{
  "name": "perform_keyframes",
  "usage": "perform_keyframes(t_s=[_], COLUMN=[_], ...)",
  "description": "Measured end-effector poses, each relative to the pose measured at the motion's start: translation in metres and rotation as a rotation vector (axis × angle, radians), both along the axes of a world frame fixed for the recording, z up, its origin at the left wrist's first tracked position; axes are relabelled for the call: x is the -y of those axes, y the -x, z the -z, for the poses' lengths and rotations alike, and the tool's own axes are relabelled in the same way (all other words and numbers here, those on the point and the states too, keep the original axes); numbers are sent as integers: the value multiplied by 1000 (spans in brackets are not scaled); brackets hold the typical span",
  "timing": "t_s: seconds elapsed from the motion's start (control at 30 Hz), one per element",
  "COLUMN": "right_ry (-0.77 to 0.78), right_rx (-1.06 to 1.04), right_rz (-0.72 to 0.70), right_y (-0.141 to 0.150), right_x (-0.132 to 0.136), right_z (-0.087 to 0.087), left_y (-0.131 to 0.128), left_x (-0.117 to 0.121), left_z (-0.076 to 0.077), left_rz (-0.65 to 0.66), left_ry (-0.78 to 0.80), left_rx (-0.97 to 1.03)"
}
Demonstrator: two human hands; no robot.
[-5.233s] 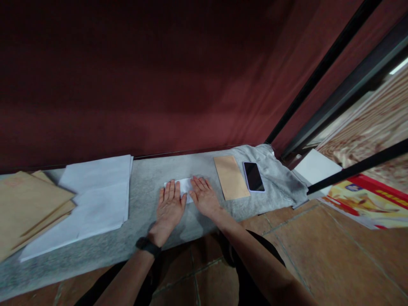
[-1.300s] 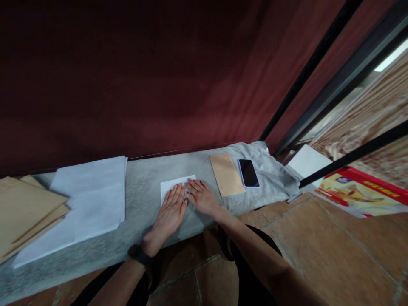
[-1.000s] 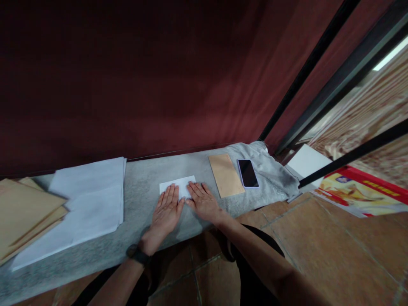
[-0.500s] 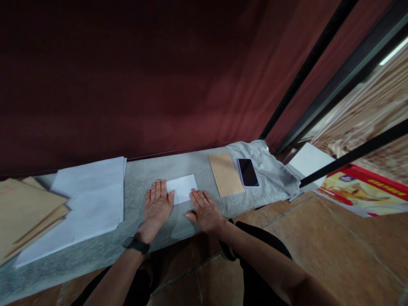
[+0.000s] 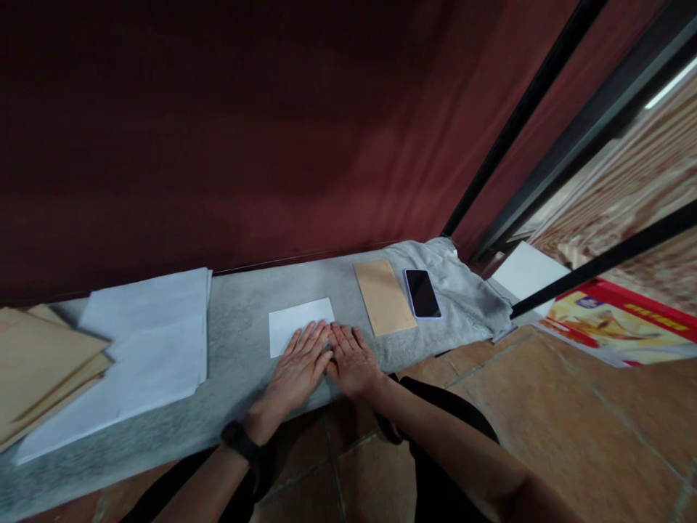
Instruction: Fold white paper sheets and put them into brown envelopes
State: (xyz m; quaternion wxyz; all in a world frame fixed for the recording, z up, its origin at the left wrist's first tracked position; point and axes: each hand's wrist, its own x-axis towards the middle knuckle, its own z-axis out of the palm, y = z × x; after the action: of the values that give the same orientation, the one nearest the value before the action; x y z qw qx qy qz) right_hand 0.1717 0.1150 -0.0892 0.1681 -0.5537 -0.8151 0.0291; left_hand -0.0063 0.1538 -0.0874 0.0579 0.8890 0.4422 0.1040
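A small folded white paper (image 5: 291, 324) lies on the grey cloth-covered ledge (image 5: 245, 319). My left hand (image 5: 298, 370) lies flat with its fingers stretched out, the fingertips on the paper's near right part. My right hand (image 5: 353, 361) rests flat beside it, fingers spread, the tips at the paper's right near corner. The two hands touch side by side. A black watch sits on my left wrist.
A brown envelope (image 5: 384, 296) and a dark phone (image 5: 422, 293) lie to the right on the cloth. A stack of white sheets (image 5: 147, 341) and brown envelopes (image 5: 41, 370) sit at the left. A dark red curtain hangs behind; tiled floor lies below.
My left hand slid from the paper's left side back to the right and now lies against my right hand. More of the paper's left part shows.
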Motion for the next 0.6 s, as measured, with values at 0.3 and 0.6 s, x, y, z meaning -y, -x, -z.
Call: perform_keyframes(t_s=[0.3, 0.6], right_ry=[30, 116], right_rx=[16, -41], right_rz=[4, 71], right_y=[-7, -3], right_x=[0, -19], right_z=[-5, -31], left_y=[31, 29], left_x=[-4, -20], left_z=[6, -11], left_rz=[-237, -414], left_ry=[-51, -61], left_rx=[-26, 3])
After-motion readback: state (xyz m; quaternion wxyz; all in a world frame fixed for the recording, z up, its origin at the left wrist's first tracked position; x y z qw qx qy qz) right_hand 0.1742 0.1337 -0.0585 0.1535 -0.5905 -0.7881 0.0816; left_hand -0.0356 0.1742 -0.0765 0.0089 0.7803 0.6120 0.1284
